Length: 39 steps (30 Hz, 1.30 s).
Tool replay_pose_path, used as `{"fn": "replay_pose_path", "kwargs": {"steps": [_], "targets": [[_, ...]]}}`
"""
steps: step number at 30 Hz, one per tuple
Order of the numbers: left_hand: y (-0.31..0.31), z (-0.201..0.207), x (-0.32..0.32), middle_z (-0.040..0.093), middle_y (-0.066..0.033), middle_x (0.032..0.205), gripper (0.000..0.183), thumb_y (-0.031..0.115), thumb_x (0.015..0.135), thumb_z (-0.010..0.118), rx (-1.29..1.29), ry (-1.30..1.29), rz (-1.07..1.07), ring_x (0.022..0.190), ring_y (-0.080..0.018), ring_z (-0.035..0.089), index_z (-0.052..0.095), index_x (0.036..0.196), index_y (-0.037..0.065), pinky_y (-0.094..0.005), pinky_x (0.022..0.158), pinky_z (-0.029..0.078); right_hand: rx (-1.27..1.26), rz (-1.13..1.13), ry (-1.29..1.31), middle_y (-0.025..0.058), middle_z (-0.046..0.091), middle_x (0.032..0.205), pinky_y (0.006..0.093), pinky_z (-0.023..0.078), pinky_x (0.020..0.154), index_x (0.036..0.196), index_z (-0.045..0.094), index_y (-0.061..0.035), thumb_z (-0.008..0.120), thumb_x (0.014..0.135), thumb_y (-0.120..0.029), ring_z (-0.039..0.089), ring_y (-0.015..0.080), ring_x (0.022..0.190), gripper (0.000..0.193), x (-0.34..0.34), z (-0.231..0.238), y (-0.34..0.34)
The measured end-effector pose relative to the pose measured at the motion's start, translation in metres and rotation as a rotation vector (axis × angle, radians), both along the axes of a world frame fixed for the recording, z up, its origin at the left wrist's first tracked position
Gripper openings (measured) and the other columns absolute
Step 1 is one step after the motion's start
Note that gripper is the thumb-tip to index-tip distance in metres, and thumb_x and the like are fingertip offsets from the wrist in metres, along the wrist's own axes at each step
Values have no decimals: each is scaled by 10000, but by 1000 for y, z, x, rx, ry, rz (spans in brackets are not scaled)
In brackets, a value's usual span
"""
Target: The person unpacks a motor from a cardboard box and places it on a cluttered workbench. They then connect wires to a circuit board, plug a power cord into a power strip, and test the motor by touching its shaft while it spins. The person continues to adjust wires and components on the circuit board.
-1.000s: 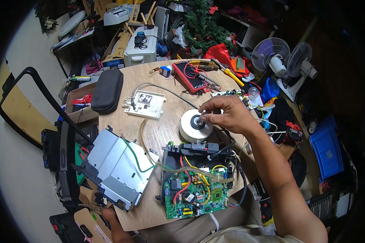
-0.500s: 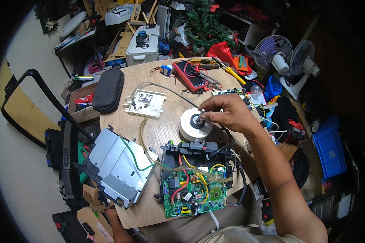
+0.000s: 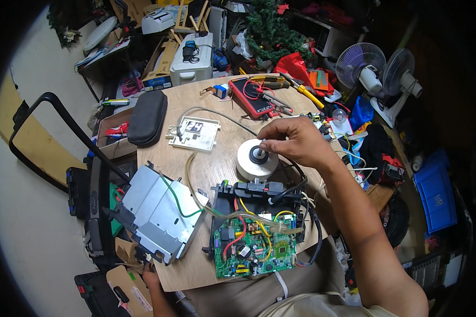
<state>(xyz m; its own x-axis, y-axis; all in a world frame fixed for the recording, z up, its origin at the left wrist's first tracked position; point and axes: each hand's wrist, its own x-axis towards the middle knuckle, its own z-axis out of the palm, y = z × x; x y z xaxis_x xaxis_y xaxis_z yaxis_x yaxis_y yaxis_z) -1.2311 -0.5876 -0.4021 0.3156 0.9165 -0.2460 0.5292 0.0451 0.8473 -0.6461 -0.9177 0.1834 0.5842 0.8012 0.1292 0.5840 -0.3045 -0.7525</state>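
My right hand pinches the thin shaft of a round white fan motor between thumb and fingertips. The motor sits shaft up on the wooden table. Just in front of it lies a green circuit board in a black plastic housing, with red, yellow and black wires. Left of that rests a grey metal cover with a green wire. Low at the left, my left hand is beside the table edge; its fingers are mostly hidden and dim.
Farther back lie a white display panel, a black zip case, a red multimeter and a yellow-handled tool. Small boards and wires crowd the right edge. Two fans stand beyond; a black upright handle rises at left.
The whole view has shifted slightly, so things appear a little farther right. My right hand stays at the motor shaft, its fingers slightly differently placed.
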Motion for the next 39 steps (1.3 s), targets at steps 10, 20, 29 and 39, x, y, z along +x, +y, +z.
{"fn": "replay_pose_path", "kwargs": {"steps": [10, 20, 29, 39], "targets": [[-50, 136, 37, 785, -136, 910, 281, 148, 929, 734, 175, 153, -50, 815, -206, 730, 752, 1117, -59, -362, 784, 575, -28, -108, 299, 50, 516, 492, 308, 400, 525, 565, 633, -37, 364, 1021, -785, 524, 133, 525, 916, 5, -15, -23], [-37, 306, 65, 675, -34, 854, 187, 155, 1034, 659, 254, -310, 307, 701, -107, 600, 705, 1111, -9, -256, 624, 469, 85, -72, 265, 39, 490, 547, 365, 392, 522, 556, 575, -9, 430, 1007, -782, 457, 143, 554, 906, 9, -30, -20], [-118, 550, 177, 689, -71, 967, 244, 207, 1066, 646, 611, -766, -153, 804, -157, 647, 698, 1102, -28, -280, 741, 538, 423, -68, -157, 158, 740, 875, 377, 543, 718, 1013, 739, -23, 703, 976, -238, 720, 275, 780, 221, -4, -43, -26], [-189, 625, 400, 708, -54, 805, 155, 148, 990, 744, 897, -344, -645, 680, -69, 600, 763, 940, 3, -239, 613, 470, 534, -18, -121, 121, 746, 849, 340, 540, 698, 971, 758, -27, 737, 962, -226, 702, 210, 752, 201, -2, -38, -33]]}}
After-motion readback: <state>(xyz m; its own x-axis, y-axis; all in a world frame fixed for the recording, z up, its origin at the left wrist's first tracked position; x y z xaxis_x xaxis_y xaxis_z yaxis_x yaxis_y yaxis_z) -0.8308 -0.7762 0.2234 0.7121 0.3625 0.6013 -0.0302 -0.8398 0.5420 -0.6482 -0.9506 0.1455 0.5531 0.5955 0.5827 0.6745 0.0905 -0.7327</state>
